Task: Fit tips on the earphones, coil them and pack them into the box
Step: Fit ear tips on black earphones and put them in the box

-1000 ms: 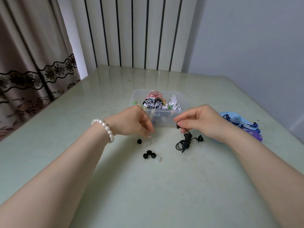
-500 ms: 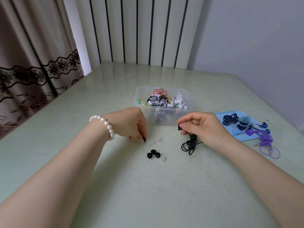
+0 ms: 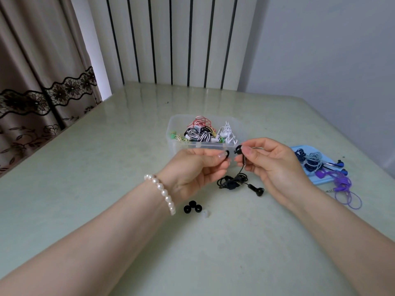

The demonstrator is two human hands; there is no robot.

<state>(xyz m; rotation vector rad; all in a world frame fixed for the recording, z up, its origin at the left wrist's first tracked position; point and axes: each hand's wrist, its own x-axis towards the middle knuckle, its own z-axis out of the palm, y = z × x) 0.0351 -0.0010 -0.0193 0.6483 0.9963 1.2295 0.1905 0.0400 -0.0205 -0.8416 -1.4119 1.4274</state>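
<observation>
My left hand [image 3: 196, 169] pinches a small black ear tip [image 3: 227, 153] between thumb and forefinger. My right hand [image 3: 271, 165] pinches one bud [image 3: 238, 149] of the black earphones, lifted just above the table, a small gap from the tip. The rest of the black earphones [image 3: 233, 181] lies bunched on the table below, with the second bud [image 3: 258, 190] resting near my right palm. Behind my hands stands the clear plastic box [image 3: 173, 133] holding several coiled earphones.
Three black ear tips [image 3: 192, 206] and a clear tip [image 3: 205, 213] lie on the table near my left wrist. A blue tray [image 3: 299, 149] at the right holds blue and grey earphones; purple earphones [image 3: 342, 182] trail off its edge. A curtain hangs far left.
My left hand picked a black tip off the table and rose toward the right hand. My right hand lifted one bud of the black earphones up to meet it.
</observation>
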